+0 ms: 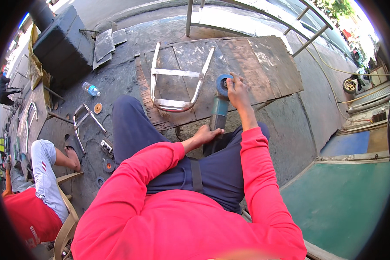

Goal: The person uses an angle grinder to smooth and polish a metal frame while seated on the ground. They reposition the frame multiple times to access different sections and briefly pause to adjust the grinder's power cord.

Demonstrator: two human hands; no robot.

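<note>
Across my lap rests an angle grinder (219, 107) with a teal and dark body and a blue grinding disc (219, 83) at its far end. My left hand (205, 136) is closed round the rear of its body. At the disc end, the closed fingers of my right hand (238, 92) grip the rim of the disc; their undersides are hidden. Just left of the grinder, a bent metal tube frame (177, 73) with two crossbars lies on a worn wooden board (264, 65), apart from both hands.
Left of my knee are a plastic bottle (91, 89), another tube frame (87, 119) and loose discs (109, 165). A seated person in red (34, 212) works at the far left. A metal rack (247, 13) stands beyond the board; a hose (327, 78) and green panel (342, 203) are right.
</note>
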